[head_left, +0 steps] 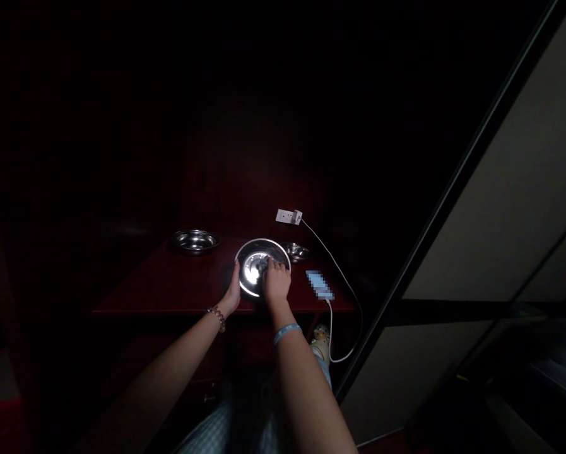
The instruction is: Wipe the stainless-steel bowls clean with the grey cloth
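Bowl between both hands: left at its rim, right inside

Bowl (252, 270) and hands are already in contact, so the relation that matters is how the two hands sit around it. It lies straight ahead of the person, over the front part of the table (154, 291), its mouth tipped back toward the wearer. Being round, it offers no long axis; the tilt is what gives it a direction. Whether its base rests on the wood cannot be told.

The left hand (233, 294) has the left edge, part-open around the wall, thumb up along the rim and the other fingers hidden behind. The right hand (277, 284) comes in from the near right and reaches across the rim, fingers bent toward the middle of the inner face. Something small and dark shows at those fingertips, but I cannot tell whether it is held or only a reflection. Of the two, the right hand is nearer the bowl's centre.

A left bowl (195, 242) stands well apart on the far left; a back bowl (298, 251) is partly hidden just behind. The phone (319, 285) lies to the right.
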The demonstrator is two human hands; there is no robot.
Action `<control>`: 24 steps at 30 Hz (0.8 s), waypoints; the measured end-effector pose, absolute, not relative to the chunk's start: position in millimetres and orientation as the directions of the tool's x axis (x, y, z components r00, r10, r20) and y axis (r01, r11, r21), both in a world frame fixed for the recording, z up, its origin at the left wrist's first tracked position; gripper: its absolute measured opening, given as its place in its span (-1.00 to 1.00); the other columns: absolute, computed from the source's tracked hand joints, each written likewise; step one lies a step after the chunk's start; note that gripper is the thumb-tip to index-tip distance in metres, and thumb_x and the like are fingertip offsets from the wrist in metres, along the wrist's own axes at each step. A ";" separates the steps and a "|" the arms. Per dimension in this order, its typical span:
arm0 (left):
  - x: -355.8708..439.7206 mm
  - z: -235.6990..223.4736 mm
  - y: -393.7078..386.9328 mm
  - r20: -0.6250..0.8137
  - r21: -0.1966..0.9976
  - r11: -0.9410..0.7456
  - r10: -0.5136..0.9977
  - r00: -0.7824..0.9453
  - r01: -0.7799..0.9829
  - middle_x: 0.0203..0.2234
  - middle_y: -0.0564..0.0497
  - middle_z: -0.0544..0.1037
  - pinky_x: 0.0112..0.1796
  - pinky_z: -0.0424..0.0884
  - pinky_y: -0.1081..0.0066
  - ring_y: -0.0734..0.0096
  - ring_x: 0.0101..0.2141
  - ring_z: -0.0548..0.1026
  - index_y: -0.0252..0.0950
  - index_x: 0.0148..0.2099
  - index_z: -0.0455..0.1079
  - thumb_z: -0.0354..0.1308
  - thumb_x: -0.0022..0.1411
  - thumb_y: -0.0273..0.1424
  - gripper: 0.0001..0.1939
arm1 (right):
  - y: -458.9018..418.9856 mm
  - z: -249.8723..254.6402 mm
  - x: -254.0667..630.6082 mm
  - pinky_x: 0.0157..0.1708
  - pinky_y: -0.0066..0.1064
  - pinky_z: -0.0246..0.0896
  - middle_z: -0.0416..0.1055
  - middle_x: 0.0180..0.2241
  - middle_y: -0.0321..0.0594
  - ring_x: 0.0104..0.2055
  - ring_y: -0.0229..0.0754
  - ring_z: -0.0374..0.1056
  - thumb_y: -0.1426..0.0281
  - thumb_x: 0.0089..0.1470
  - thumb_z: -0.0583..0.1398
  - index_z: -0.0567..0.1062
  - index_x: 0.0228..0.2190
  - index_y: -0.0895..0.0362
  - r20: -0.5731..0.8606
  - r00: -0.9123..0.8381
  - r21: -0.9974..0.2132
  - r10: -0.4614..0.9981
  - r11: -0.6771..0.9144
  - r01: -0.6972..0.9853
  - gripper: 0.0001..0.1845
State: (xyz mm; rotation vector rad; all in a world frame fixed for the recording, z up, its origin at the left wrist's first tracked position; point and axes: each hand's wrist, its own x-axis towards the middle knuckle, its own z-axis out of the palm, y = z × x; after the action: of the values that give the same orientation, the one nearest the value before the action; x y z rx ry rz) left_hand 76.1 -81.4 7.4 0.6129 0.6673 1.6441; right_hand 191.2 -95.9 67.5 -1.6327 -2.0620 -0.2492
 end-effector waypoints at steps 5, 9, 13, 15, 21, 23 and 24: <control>80.9 8.0 -85.8 0.042 0.786 -0.155 0.979 -0.199 -0.598 0.21 -0.19 0.57 0.36 0.19 0.19 0.07 0.38 0.30 -0.26 0.21 0.53 0.00 0.47 -0.02 -0.45 | -87.9 60.4 194.6 0.18 -0.16 0.31 0.46 0.22 0.14 0.29 0.08 0.35 0.53 0.33 -0.02 0.29 0.37 0.23 0.499 -0.074 -0.338 0.864 0.272 0.901 -0.38; 81.4 9.7 -88.5 0.018 0.811 -0.082 0.993 -0.115 -0.579 0.19 -0.22 0.58 0.37 0.15 0.20 0.09 0.38 0.30 -0.29 0.15 0.57 0.03 0.46 -0.04 -0.48 | -86.4 59.6 195.1 0.28 -0.16 0.24 0.39 0.28 0.16 0.36 0.04 0.28 0.47 0.37 -0.02 0.30 0.35 0.25 0.520 -0.045 -0.435 0.853 0.310 0.845 -0.43; 80.4 10.0 -88.3 0.009 0.781 -0.071 0.995 -0.103 -0.621 0.21 -0.26 0.55 0.36 0.20 0.14 0.07 0.34 0.38 -0.32 0.15 0.55 -0.01 0.49 -0.07 -0.48 | -89.7 61.3 189.9 0.33 -0.15 0.21 0.23 0.38 0.11 0.43 0.05 0.17 0.44 0.36 0.04 0.35 0.32 0.20 0.559 -0.080 -0.459 0.826 0.388 0.799 -0.45; 80.5 9.6 -87.6 0.016 0.763 -0.089 0.993 -0.119 -0.641 0.22 -0.23 0.55 0.36 0.19 0.16 0.11 0.34 0.37 -0.31 0.14 0.56 0.00 0.49 -0.10 -0.51 | -91.0 61.2 185.8 0.32 -0.14 0.24 0.24 0.37 0.11 0.40 0.04 0.21 0.44 0.35 0.05 0.36 0.31 0.18 0.574 -0.125 -0.449 0.810 0.438 0.779 -0.46; 80.6 9.8 -84.5 -0.013 0.733 -0.159 0.969 -0.248 -0.661 0.25 -0.13 0.53 0.36 0.19 0.26 0.22 0.35 0.36 -0.26 0.16 0.55 0.00 0.52 -0.18 -0.58 | -92.3 56.6 174.7 0.37 -0.19 0.16 0.40 0.27 0.09 0.34 -0.04 0.29 0.43 0.33 0.09 0.35 0.31 0.21 0.555 -0.358 -0.403 0.751 0.620 0.674 -0.45; 79.4 10.7 -83.9 -0.020 0.731 -0.196 0.951 -0.308 -0.654 0.21 -0.08 0.58 0.36 0.20 0.27 0.23 0.34 0.37 -0.20 0.17 0.55 -0.01 0.52 -0.18 -0.59 | -93.9 55.9 172.4 0.37 -0.22 0.15 0.41 0.27 0.05 0.34 -0.07 0.30 0.42 0.33 0.10 0.36 0.30 0.20 0.525 -0.454 -0.396 0.720 0.679 0.618 -0.45; 78.7 11.4 -83.8 -0.030 0.730 -0.199 0.946 -0.322 -0.654 0.18 -0.07 0.61 0.36 0.21 0.26 0.23 0.33 0.39 -0.18 0.17 0.55 -0.02 0.52 -0.17 -0.59 | -95.2 56.2 171.5 0.35 -0.23 0.17 0.42 0.26 0.04 0.32 -0.07 0.32 0.42 0.33 0.11 0.37 0.30 0.19 0.502 -0.483 -0.398 0.718 0.687 0.607 -0.46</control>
State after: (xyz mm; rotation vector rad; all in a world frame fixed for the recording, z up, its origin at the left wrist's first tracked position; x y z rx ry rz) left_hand 78.7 -83.8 11.4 0.5240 0.7886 1.7651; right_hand 171.5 -95.2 56.2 -1.0107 -2.2412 0.2179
